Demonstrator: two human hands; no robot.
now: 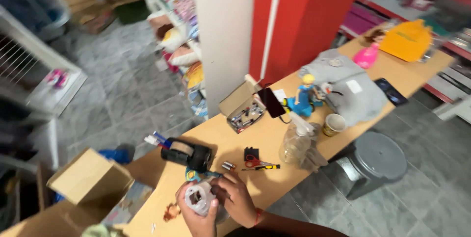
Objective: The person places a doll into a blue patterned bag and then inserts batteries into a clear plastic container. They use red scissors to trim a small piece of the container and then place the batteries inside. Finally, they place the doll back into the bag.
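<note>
My wooden counter (274, 141) runs past a red pillar (304, 16) over grey floor tiles. On it, beyond the roll, sit a tape dispenser (189, 153), spray bottle (296, 144) and scissors (255, 162). Both my hands, left (196, 217) and right (239, 198), close around a plastic-wrapped roll (200, 198) at the counter's near edge; its contents are hidden.

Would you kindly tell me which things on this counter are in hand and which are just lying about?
In hand:
left hand and right hand, both on the whitish plastic piece

Lying about:
tape dispenser
scissors
spray bottle
open cardboard box
grey cloth
yellow bag
</note>
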